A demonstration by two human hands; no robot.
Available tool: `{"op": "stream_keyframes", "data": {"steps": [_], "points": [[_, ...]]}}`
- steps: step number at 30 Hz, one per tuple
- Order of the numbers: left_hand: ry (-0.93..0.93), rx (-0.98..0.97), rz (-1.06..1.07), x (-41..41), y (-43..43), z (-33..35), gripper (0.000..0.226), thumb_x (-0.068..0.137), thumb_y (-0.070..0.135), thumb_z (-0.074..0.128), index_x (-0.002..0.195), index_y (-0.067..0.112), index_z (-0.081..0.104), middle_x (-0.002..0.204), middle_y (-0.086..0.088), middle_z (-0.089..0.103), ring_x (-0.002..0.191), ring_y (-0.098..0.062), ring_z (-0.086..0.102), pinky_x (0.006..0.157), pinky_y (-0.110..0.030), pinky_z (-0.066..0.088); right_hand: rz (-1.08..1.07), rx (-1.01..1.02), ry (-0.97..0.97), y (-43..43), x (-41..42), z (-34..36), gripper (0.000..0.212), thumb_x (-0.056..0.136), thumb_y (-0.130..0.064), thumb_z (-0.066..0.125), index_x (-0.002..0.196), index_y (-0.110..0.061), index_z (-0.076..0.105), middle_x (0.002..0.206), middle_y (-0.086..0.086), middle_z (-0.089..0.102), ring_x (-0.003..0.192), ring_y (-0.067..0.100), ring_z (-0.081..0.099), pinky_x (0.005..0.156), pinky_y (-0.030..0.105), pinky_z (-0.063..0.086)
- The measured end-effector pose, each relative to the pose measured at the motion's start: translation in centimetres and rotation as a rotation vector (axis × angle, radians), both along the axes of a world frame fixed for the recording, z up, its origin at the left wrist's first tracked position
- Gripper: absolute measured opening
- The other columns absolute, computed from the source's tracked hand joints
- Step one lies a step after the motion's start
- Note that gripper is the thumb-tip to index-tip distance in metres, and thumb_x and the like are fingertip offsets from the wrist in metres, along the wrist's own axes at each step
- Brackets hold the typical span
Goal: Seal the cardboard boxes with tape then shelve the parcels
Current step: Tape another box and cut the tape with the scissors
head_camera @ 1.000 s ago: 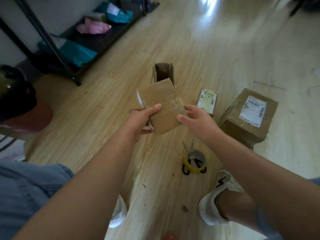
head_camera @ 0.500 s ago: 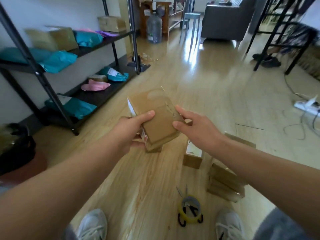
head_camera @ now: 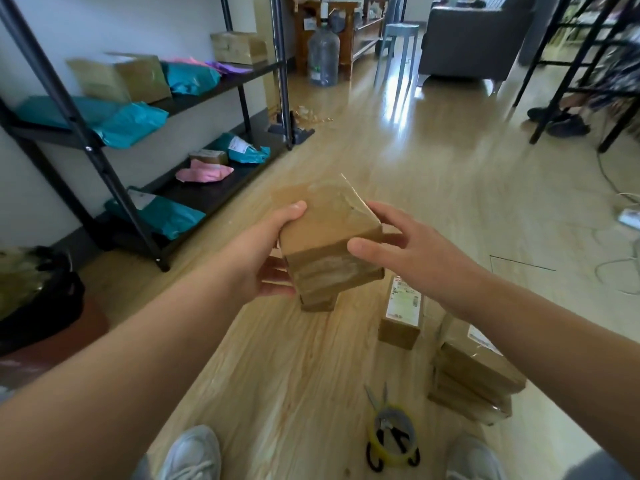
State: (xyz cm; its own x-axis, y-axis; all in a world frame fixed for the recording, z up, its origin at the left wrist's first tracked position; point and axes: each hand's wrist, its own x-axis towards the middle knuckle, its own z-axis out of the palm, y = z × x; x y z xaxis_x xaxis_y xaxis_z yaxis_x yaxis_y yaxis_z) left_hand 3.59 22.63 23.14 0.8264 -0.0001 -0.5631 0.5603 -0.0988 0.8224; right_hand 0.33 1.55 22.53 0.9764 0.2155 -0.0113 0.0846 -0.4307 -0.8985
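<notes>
Item: sm. cardboard box (head_camera: 325,233), tape-wrapped, held mid-air at centre, above floor.
L: left hand (head_camera: 263,258) grips box's left side, thumb on top, fingers under.
R: right hand (head_camera: 408,244) spread wide, thumb and fingertips touching right corner; steadying, not clamping, by the look.
Handling (est.): light, since one hand bears it. Walls stiff. Tape film prob. slick.
Hold pts: underside and opp. side walls; avoid squeezing taped seam.
Dest.: shelf rack (head_camera: 214,194), far left, parcels already on it.
Floor, near right: tape roll (head_camera: 403,445) w/ scissors (head_camera: 379,401).
</notes>
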Motion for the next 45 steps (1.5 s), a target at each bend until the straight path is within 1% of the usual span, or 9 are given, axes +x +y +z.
{"op": "stream_keyframes", "data": {"steps": [7, 11, 16, 19, 25, 31, 36, 41, 45], "points": [[0.040, -0.043, -0.048, 0.2, -0.3, -0.7, 0.079, 0.094, 0.073, 0.028, 0.115, 0.005, 0.061, 0.111, -0.020, 0.067, 0.093, -0.033, 0.068, 0.070, -0.040, 0.058, -0.061, 0.014, 0.004, -0.3, 0.0, 0.6, 0.036, 0.093, -0.045, 0.064, 0.129, -0.047, 0.058, 0.114, -0.024, 0.066, 0.094, -0.010, 0.065, 0.074, 0.013, 0.053], [-0.200, 0.296, -0.049, 0.3, 0.3, -0.4, 0.039, 0.100, 0.039, 0.052, 0.128, 0.012, 0.059, 0.116, -0.009, 0.064, 0.091, -0.023, 0.066, 0.077, -0.037, 0.057, -0.189, 0.256, 0.175, -1.4, 0.7, 1.3, 0.025, 0.095, -0.044, 0.062, 0.114, -0.029, 0.068, 0.113, -0.007, 0.070, 0.104, 0.014, 0.069, 0.089, 0.039, 0.060], [-0.655, 0.695, -0.405, 0.4, 0.9, -0.3, 0.101, 0.077, 0.019, 0.081, 0.155, 0.034, 0.019, 0.161, 0.009, 0.024, 0.146, -0.014, 0.026, 0.117, -0.042, 0.030, -0.192, 0.477, 0.335, -3.2, 1.9, 1.6, 0.042, 0.091, -0.042, 0.067, 0.124, -0.018, 0.067, 0.129, 0.011, 0.063, 0.111, 0.027, 0.068, 0.082, 0.042, 0.061], [-0.732, 0.634, -0.489, 0.2, 0.6, -0.8, 0.114, 0.070, 0.028, 0.087, 0.156, 0.038, 0.013, 0.157, 0.025, 0.024, 0.141, -0.003, 0.028, 0.113, -0.034, 0.032, -0.153, 0.529, 0.429, -3.6, 2.2, 1.4, 0.046, 0.089, -0.044, 0.065, 0.128, -0.020, 0.065, 0.134, 0.014, 0.060, 0.113, 0.033, 0.068, 0.080, 0.044, 0.060], [-0.662, 0.508, -0.402, -0.3, 0.1, -0.5, 0.084, 0.064, 0.040, 0.088, 0.138, 0.040, 0.047, 0.123, 0.027, 0.049, 0.110, 0.002, 0.049, 0.075, -0.014, 0.037, -0.259, 0.384, 0.511, -3.3, 2.2, 0.7, 0.047, 0.098, -0.056, 0.048, 0.121, -0.018, 0.063, 0.117, 0.020, 0.066, 0.093, 0.037, 0.073, 0.073, 0.042, 0.063], [-0.456, 0.338, -0.289, -0.2, -0.3, -0.7, 0.087, 0.060, 0.063, 0.082, 0.136, 0.036, 0.051, 0.112, 0.010, 0.059, 0.099, -0.008, 0.061, 0.086, -0.028, 0.051, -0.175, 0.328, 0.473, -4.0, 2.0, 1.0, 0.068, 0.085, -0.069, 0.051, 0.125, -0.015, 0.060, 0.112, 0.018, 0.073, 0.099, 0.032, 0.073, 0.087, 0.043, 0.057], [-0.384, 0.192, -0.249, -0.9, -0.5, -0.1, 0.101, 0.051, 0.080, 0.065, 0.140, 0.034, 0.052, 0.113, 0.011, 0.066, 0.099, -0.009, 0.065, 0.091, -0.034, 0.055, -0.179, 0.289, 0.360, -3.4, 1.4, 0.9, 0.039, 0.094, -0.040, 0.062, 0.117, -0.010, 0.069, 0.103, 0.014, 0.072, 0.094, 0.031, 0.070, 0.100, 0.051, 0.053], [-0.302, 0.090, -0.226, -1.3, -0.4, -0.3, 0.029, 0.087, 0.059, 0.060, 0.105, 0.036, 0.067, 0.096, 0.012, 0.075, 0.093, -0.011, 0.070, 0.091, -0.037, 0.056, -0.187, 0.284, 0.317, -3.2, 1.2, 0.9, 0.036, 0.094, -0.037, 0.064, 0.114, -0.008, 0.071, 0.108, 0.019, 0.073, 0.091, 0.028, 0.070, 0.096, 0.045, 0.056], [-0.264, 0.012, -0.208, -1.5, -0.4, -0.6, 0.019, 0.096, 0.049, 0.055, 0.101, 0.033, 0.064, 0.101, 0.009, 0.073, 0.097, -0.010, 0.068, 0.093, -0.039, 0.056, -0.176, 0.228, 0.278, -2.9, 0.9, 0.9, 0.031, 0.095, -0.032, 0.064, 0.116, -0.011, 0.070, 0.111, 0.015, 0.073, 0.097, 0.029, 0.071, 0.093, 0.041, 0.058]]}}
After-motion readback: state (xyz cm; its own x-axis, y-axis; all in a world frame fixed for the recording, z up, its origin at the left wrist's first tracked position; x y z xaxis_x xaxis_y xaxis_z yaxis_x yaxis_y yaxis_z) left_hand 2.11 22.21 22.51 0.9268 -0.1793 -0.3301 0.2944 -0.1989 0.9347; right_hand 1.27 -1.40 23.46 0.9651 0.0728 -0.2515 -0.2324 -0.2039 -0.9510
